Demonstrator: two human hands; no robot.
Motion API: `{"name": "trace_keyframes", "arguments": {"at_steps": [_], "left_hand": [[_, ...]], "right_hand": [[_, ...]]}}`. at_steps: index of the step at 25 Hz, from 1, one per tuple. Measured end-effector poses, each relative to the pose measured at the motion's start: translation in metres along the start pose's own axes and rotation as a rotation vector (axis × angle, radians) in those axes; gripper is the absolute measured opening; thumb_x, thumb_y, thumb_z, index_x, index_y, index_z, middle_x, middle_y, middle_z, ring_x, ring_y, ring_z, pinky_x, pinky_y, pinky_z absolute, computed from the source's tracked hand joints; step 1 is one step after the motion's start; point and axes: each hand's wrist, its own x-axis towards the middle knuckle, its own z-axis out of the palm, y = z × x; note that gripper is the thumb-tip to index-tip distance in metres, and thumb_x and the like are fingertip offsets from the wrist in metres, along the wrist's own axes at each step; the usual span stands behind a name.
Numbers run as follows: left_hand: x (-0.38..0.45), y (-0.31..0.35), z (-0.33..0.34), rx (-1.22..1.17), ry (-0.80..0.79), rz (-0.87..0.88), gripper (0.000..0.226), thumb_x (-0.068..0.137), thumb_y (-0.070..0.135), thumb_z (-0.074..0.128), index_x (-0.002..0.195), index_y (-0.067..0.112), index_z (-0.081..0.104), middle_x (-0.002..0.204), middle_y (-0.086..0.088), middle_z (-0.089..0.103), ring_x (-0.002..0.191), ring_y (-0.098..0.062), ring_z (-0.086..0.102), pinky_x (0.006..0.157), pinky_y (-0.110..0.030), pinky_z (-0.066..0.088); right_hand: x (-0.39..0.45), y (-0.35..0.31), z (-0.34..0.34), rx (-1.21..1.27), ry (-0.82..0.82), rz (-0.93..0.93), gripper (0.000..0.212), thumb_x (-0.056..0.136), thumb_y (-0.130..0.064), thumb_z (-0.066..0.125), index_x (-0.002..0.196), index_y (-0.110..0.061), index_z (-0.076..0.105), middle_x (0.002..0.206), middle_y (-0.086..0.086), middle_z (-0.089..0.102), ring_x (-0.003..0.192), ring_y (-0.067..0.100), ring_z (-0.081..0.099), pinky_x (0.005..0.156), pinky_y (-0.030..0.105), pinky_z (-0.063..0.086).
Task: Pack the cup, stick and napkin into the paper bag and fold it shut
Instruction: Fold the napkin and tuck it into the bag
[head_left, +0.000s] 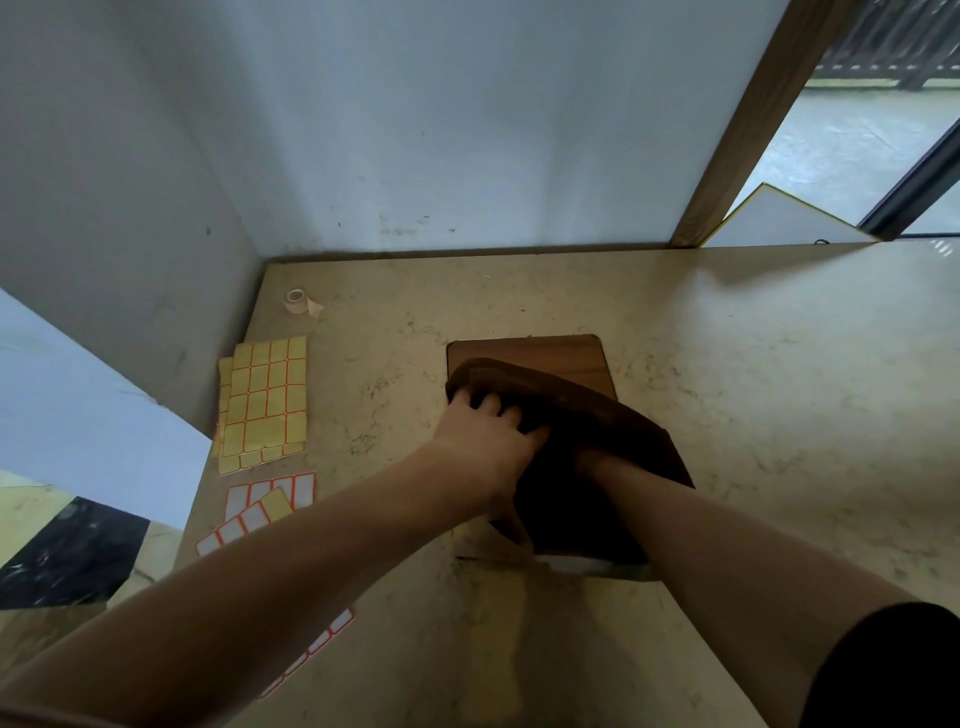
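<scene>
A brown paper bag stands on the marble table, its mouth held open toward me. My left hand grips the bag's near left rim, fingers curled over the edge. My right hand is hidden inside the bag; only its wrist shows at the opening. What it holds cannot be seen. A bit of white peeks from under the bag's near edge. Cup, stick and napkin are not visible.
A brown wooden board lies under and behind the bag. Sheets of yellow stickers and white red-edged labels lie to the left. A tape roll sits near the back corner. Walls close the back and left.
</scene>
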Motion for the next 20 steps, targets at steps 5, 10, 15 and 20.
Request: {"name": "trace_keyframes", "arguments": {"at_steps": [5,10,15,20], "left_hand": [[-0.001,-0.001,0.001,-0.013,0.02,0.008,0.117,0.055,0.078,0.069,0.149,0.031,0.018,0.153,-0.007,0.029,0.14,-0.033,0.023,0.113,-0.056,0.02],[-0.001,-0.003,0.0,-0.004,0.015,0.01,0.12,0.052,0.082,0.066,0.149,0.032,0.016,0.154,-0.005,0.027,0.141,-0.032,0.023,0.114,-0.056,0.021],[0.0,-0.007,0.001,-0.003,0.02,0.032,0.122,0.05,0.082,0.067,0.149,0.035,0.014,0.156,-0.003,0.024,0.142,-0.031,0.019,0.114,-0.056,0.019],[-0.003,-0.006,-0.005,-0.001,0.019,0.031,0.113,0.061,0.07,0.072,0.15,0.036,0.01,0.157,-0.003,0.023,0.143,-0.031,0.019,0.115,-0.055,0.018]], "right_hand": [[-0.005,-0.002,-0.008,0.038,-0.06,-0.02,0.045,0.104,-0.023,0.027,0.145,-0.004,0.025,0.151,0.017,0.028,0.14,0.027,0.025,0.112,0.03,0.017],[-0.015,-0.001,-0.009,0.066,-0.027,-0.027,0.037,0.103,-0.017,0.033,0.136,-0.006,0.042,0.142,0.018,0.042,0.13,0.03,0.039,0.101,0.03,0.032],[-0.046,-0.001,-0.037,0.101,0.0,-0.032,0.026,0.094,-0.014,0.049,0.117,-0.006,0.059,0.119,0.015,0.061,0.11,0.031,0.058,0.097,0.038,0.047],[-0.076,0.014,-0.054,-0.093,0.12,-0.203,0.02,0.09,-0.021,0.053,0.104,-0.017,0.067,0.096,0.004,0.07,0.085,0.022,0.066,0.079,0.039,0.058]]}}
